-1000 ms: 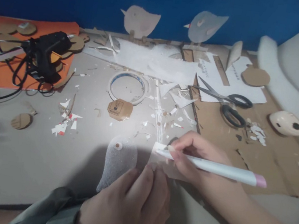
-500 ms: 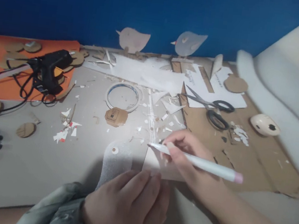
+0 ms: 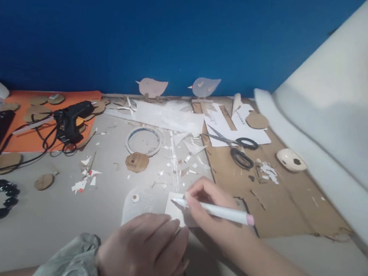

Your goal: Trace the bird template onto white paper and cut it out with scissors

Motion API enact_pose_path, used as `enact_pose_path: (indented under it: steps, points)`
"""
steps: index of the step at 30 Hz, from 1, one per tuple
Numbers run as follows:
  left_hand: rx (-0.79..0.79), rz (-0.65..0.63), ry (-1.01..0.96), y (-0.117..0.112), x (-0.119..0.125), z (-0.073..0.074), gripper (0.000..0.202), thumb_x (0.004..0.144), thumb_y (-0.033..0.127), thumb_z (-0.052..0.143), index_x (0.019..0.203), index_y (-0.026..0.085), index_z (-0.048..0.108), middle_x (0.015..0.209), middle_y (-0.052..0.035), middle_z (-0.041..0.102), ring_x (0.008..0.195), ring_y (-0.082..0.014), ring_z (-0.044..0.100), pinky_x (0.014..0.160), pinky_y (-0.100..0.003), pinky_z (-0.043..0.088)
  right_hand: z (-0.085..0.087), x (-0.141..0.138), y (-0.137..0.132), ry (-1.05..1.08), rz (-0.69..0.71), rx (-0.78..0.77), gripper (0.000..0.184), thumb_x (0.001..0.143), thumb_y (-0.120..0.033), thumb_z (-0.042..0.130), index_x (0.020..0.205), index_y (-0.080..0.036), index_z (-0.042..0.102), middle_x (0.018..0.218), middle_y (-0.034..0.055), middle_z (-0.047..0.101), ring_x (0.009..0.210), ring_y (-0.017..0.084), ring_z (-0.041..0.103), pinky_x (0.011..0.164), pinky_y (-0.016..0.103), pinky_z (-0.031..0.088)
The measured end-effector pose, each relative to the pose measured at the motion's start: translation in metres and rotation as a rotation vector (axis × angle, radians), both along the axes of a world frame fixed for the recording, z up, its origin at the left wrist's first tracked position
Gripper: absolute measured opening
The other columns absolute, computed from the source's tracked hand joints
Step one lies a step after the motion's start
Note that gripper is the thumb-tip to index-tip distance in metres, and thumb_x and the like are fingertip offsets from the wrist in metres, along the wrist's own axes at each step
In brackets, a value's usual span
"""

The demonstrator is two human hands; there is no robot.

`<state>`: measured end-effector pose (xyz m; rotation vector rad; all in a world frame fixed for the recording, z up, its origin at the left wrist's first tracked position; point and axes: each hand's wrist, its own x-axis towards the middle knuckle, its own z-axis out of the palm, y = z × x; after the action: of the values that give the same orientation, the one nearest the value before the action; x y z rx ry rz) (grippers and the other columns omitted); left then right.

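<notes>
My right hand (image 3: 207,206) grips a white pen with a pink cap (image 3: 224,213), its tip resting on a small white paper piece (image 3: 174,208) on the table. My left hand (image 3: 145,253) lies palm down with fingers together, pressing the near part of a pale grey bird-shaped cutout (image 3: 136,202) and the paper's edge. The cutout has a small round eye near its top.
A tape ring (image 3: 144,141) and a cardboard disc (image 3: 137,162) lie beyond the cutout. Black scissors (image 3: 237,147) rest on brown cardboard (image 3: 274,199) at right. A black glue gun (image 3: 69,120) sits on orange paper at left. Two bird cutouts (image 3: 177,87) stand against the blue wall. Scraps litter the table.
The camera has tilted up and pulled back, so everything sits lower and smaller. My hands stay on the paper and cutout, the pen still touching the paper.
</notes>
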<state>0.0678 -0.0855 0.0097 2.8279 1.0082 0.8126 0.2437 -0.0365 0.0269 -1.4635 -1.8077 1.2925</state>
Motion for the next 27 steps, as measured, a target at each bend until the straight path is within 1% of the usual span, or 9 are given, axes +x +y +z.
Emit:
enact_pose_path:
  steps: [2, 4, 8, 12, 16, 21, 27]
  points:
    - [-0.032, -0.018, 0.012, 0.002, 0.000, 0.001, 0.022, 0.083, 0.020, 0.048, 0.093, 0.007, 0.062, 0.077, -0.0089, 0.066, 0.074, -0.0199, 0.062, 0.063, -0.034, 0.057, -0.002, -0.001, 0.004, -0.004, -0.011, -0.014, 0.008, 0.080, -0.021, 0.052, 0.072, -0.019, 0.051, 0.066, -0.0022, 0.054, 0.060, 0.013, 0.050, 0.052, 0.022, 0.038]
    - [-0.034, 0.004, 0.019, 0.002, 0.002, 0.000, 0.021, 0.084, 0.020, 0.047, 0.093, 0.008, 0.062, 0.078, -0.0081, 0.065, 0.077, -0.0199, 0.062, 0.066, -0.034, 0.057, -0.003, 0.000, 0.005, -0.006, -0.012, -0.032, 0.008, 0.081, -0.023, 0.052, 0.074, -0.019, 0.052, 0.069, -0.0017, 0.054, 0.061, 0.013, 0.049, 0.053, 0.023, 0.038]
    - [0.052, 0.077, 0.056, -0.005, 0.002, -0.005, 0.021, 0.086, 0.022, 0.047, 0.097, 0.010, 0.061, 0.088, -0.0062, 0.066, 0.084, -0.0174, 0.062, 0.072, -0.031, 0.056, -0.012, 0.001, 0.003, 0.024, -0.009, 0.010, 0.010, 0.083, -0.027, 0.053, 0.075, -0.020, 0.053, 0.069, -0.0018, 0.054, 0.059, 0.012, 0.048, 0.051, 0.022, 0.037]
    - [0.082, 0.078, 0.106, -0.010, 0.001, -0.009, 0.020, 0.086, 0.022, 0.048, 0.098, 0.011, 0.061, 0.091, -0.0056, 0.066, 0.086, -0.0175, 0.062, 0.072, -0.030, 0.055, -0.019, -0.001, 0.002, 0.031, -0.034, 0.023, 0.012, 0.082, -0.029, 0.055, 0.075, -0.020, 0.054, 0.066, -0.0028, 0.053, 0.058, 0.011, 0.049, 0.051, 0.021, 0.036]
    - [0.074, 0.058, 0.146, -0.009, 0.001, -0.012, 0.022, 0.086, 0.022, 0.048, 0.101, 0.010, 0.059, 0.094, -0.0069, 0.066, 0.089, -0.0187, 0.061, 0.073, -0.032, 0.055, -0.018, -0.002, 0.003, 0.027, -0.029, 0.026, 0.015, 0.083, -0.031, 0.055, 0.073, -0.019, 0.053, 0.066, -0.0032, 0.053, 0.059, 0.011, 0.049, 0.052, 0.021, 0.036]
    - [0.060, 0.020, 0.168, -0.008, 0.000, -0.010, 0.022, 0.086, 0.020, 0.047, 0.100, 0.008, 0.058, 0.090, -0.0071, 0.065, 0.086, -0.0183, 0.062, 0.069, -0.031, 0.055, -0.018, 0.001, 0.002, 0.024, 0.050, 0.004, 0.014, 0.082, -0.030, 0.055, 0.072, -0.019, 0.054, 0.065, -0.0028, 0.053, 0.059, 0.012, 0.048, 0.052, 0.022, 0.036]
    - [0.042, 0.005, 0.236, -0.008, -0.001, -0.008, 0.022, 0.088, 0.020, 0.045, 0.103, 0.009, 0.056, 0.093, -0.0080, 0.064, 0.088, -0.0180, 0.059, 0.072, -0.032, 0.053, -0.017, 0.003, 0.001, 0.038, 0.035, 0.000, 0.013, 0.082, -0.028, 0.054, 0.072, -0.020, 0.052, 0.065, -0.0019, 0.054, 0.058, 0.013, 0.048, 0.052, 0.024, 0.037]
